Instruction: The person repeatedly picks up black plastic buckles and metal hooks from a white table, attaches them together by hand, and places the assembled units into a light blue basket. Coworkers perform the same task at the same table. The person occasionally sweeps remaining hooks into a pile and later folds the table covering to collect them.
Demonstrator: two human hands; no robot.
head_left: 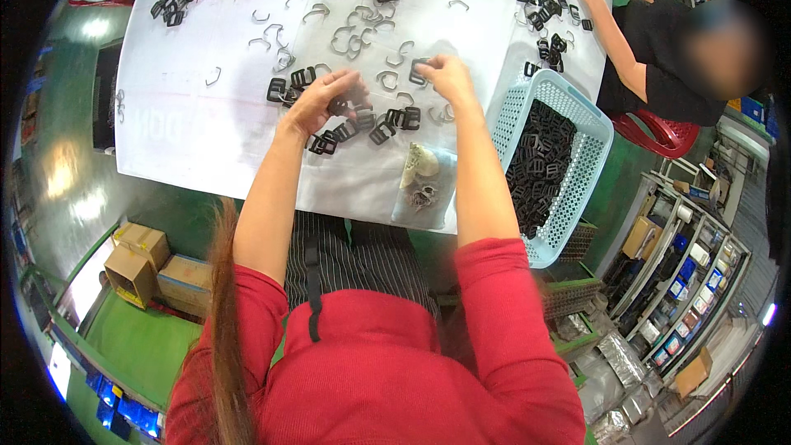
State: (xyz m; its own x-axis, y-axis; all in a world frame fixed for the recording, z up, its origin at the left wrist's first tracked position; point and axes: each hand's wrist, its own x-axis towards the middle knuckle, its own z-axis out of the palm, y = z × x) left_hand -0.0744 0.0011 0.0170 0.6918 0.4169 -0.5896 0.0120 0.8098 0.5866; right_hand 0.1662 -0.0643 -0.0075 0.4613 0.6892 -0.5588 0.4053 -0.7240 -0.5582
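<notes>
Fingers [434, 67] pinch buckle [417, 76] well inside table edge [189, 182]

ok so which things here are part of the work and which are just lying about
Likely in use:
- black buckles, one at the right hand
- open rings
- blue basket of buckles

Apparently just around:
- cardboard boxes
- red chair
</notes>
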